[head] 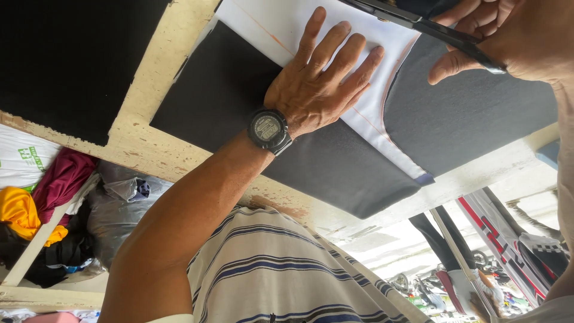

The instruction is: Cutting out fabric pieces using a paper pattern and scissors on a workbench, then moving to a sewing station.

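Observation:
My left hand (314, 84), with a black digital watch on its wrist, lies flat with fingers spread on a white piece of cloth (272, 21) marked with a thin orange line. The white cloth lies over dark grey fabric (335, 164) spread on a worn cream wooden table (149, 143). My right hand (514, 36), at the upper right, grips black scissors (442, 33). Their blades reach left across the top edge of the white cloth, just beyond my left fingertips.
A black fabric sheet (66, 60) covers the table's far left. Below the table edge at left lies a heap of clothes and bags: yellow (21, 212), maroon (63, 176), grey (116, 209). My striped shirt (269, 275) fills the bottom. Parked motorbikes (430, 287) show at lower right.

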